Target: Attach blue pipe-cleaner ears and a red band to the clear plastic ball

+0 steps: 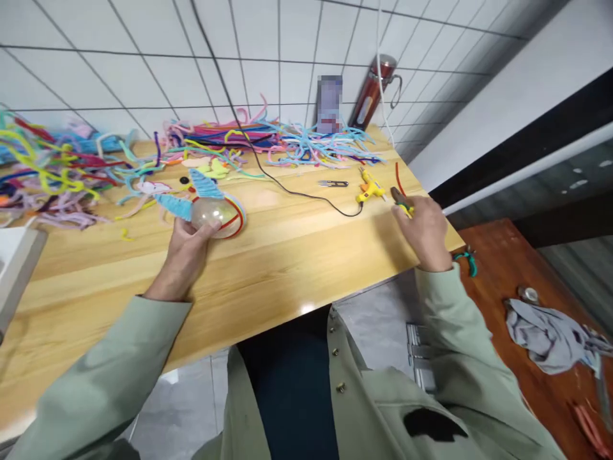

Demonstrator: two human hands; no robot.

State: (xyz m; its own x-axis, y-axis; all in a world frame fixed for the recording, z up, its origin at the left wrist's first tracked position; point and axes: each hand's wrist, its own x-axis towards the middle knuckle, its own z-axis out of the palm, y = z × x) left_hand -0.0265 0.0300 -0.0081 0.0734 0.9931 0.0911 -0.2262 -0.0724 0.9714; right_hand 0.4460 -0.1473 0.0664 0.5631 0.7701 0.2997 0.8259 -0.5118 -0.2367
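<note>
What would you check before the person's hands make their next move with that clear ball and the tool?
1. Left hand grips the clear ball: ok.
2. Blue pipe cleaner fins sit on the ball: ok.
3. Right hand holds a small tool: ok; which tool, cannot tell.
4. Glue gun lies on the table beside the right hand: ok.
5. Its black cord crosses the work area: not ok.
6. Glue gun hot: cannot tell.

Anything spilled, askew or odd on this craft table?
Nothing damaged. The pipe cleaners sprawl in a loose tangle along the table's back edge, and the glue gun lies on its side, cord trailing across the wood.
</note>
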